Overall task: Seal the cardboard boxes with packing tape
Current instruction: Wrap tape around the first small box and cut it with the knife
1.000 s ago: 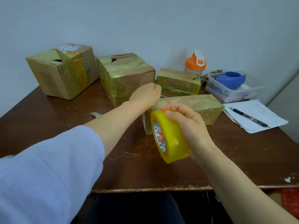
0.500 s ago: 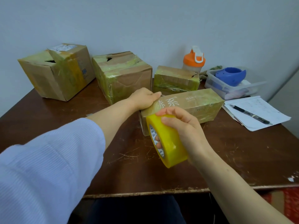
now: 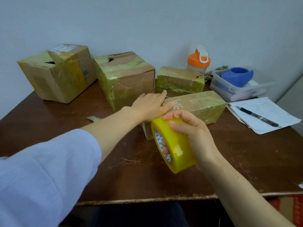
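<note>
Scratched brown table (image 3: 49, 115), pale wall behind. Long box (image 3: 205, 105) lies mid-table, glossy with tape. Left hand (image 3: 150, 105) lies flat on its near end, fingers straight, gripping nothing. Right hand (image 3: 193, 133) is curled round the yellow tape roll (image 3: 175, 145), fingertips showing through the core; the roll is up against the box's near end. Behind: large box (image 3: 57, 74), middle box (image 3: 126, 79), small box (image 3: 180, 81). Right side: bottle (image 3: 198, 61), clear tub (image 3: 218, 86), pen (image 3: 259, 117) on paper.

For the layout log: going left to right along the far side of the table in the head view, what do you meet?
Left box → middle box → small box → tub.
</note>
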`<state>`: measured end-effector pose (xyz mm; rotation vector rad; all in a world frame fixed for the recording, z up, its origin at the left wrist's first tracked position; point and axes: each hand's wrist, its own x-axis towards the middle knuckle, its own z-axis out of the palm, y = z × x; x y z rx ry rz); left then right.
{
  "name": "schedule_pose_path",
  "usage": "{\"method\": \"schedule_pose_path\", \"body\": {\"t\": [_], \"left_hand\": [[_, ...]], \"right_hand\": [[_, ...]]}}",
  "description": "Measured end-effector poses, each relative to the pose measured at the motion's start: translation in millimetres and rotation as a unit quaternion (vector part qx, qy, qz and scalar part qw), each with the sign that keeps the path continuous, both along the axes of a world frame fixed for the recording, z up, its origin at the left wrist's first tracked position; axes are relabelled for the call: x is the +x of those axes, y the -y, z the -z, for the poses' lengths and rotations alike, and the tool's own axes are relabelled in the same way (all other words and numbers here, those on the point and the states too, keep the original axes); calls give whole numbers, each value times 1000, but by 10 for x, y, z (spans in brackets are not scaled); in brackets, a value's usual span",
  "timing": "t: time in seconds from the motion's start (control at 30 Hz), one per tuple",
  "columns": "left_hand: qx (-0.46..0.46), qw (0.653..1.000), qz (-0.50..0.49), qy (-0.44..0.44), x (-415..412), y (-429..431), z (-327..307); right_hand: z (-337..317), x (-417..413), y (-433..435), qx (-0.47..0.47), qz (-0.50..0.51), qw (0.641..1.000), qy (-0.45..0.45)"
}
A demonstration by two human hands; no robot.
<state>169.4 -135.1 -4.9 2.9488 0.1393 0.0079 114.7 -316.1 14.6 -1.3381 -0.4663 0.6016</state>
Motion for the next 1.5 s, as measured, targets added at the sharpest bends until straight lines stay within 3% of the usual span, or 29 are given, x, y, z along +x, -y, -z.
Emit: {"method": "schedule_pose_path", "body": {"t": [0.13,0.27,0.3,0.37,0.43,0.5,0.67,0.8,0.93,1.0,1.03,1.1,1.5], "left_hand": [[-48,998,9,-27,5,-11,-53],[-158,984,-19,75,-93,-49,40],[-224,967,-36,114,-119,-55,61],[-391,898,-86,184,-172,-55,103],[-524,817,-142,196,-253,-30,127],[-586,774,-167,172,-328,-5,151],[-642,731,-187,136,-439,23,75],[-646,738,-180,77,-531,74,147],[-663,695,-206,185,-552,15,155],[-697,664,-194,189,-583,-45,180],[-705,664,-172,180,-611,-59,207],[-678,699,-145,174,-629,-72,292],[-477,832,-176,221,-448,22,520]], "right_hand": [[-11,3,-9,1,6,1000,3],[-9,5,18,8,-7,1000,-14],[3,4,19,10,-5,1000,-18],[-2,-8,14,11,2,1000,-20],[-34,-14,31,11,13,1000,-24],[-73,-12,64,9,22,999,-28],[-319,-53,93,16,-23,999,-19],[-583,66,36,27,-106,994,-22],[-693,211,-240,30,-73,996,-29],[-700,279,-388,34,-19,999,-27],[-696,316,-457,29,3,999,-21],[-686,375,-579,10,17,1000,-11],[-543,487,-743,-45,35,998,33]]}}
